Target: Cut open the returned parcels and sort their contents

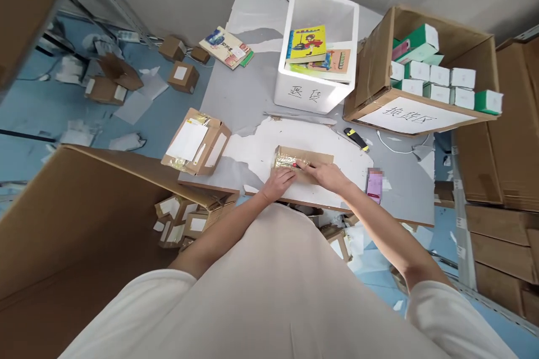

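A small flat cardboard box (324, 158), its left part covered in shiny clear tape, lies near the front edge of the table. My left hand (280, 184) holds the box's near left edge, fingers bent close together. My right hand (327, 175) is over the middle of the box, its fingers closed and pointing left. At its fingertips shows a small dark and red thing (295, 165), too small to name. A black and yellow utility knife (356, 139) lies beyond the right hand. A pink package (374, 185) lies to the right.
A taped carton (214, 148) stands left on the table (261, 3). Behind are books (225, 47), a white foam box (311, 95) holding books, and a carton (374, 61) of green-and-white boxes. A large open carton (84, 207) stands close on my left.
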{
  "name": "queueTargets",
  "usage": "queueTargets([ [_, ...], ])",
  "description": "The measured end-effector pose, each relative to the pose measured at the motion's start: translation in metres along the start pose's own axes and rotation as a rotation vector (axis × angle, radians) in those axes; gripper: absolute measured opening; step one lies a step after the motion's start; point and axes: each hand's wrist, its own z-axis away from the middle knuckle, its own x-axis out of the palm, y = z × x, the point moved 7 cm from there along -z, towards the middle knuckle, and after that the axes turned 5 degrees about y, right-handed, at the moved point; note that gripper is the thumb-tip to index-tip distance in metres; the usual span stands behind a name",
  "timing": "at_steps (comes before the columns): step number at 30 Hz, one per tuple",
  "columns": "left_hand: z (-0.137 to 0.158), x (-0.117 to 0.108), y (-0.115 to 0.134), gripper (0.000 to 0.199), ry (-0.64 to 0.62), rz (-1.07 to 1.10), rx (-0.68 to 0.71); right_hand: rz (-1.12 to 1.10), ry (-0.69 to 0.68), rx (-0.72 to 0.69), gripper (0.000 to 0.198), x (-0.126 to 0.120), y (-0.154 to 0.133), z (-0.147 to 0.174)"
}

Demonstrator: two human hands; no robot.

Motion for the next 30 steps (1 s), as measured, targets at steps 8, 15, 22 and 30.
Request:
queueTargets([
  [8,-0.008,0.0,-0.006,0.036,0.074,-0.155,0.129,0.165,-0.078,0.034,0.064,-0.01,-0.004,-0.016],
  [15,-0.003,0.001,-0.002,0.032,0.129,-0.345,0.28,0.199,-0.116,0.032,0.059,-0.016,0.004,-0.008],
  [22,-0.003,0.001,-0.005,0.028,0.094,-0.378,0.213,0.196,-0.169,0.172,0.07,0.008,0.076,0.071],
  [30,-0.009,-0.005,0.007,0.03,-0.03,-0.45,0.148,0.002,0.004,0.378,0.074,0.04,0.105,0.131],
])
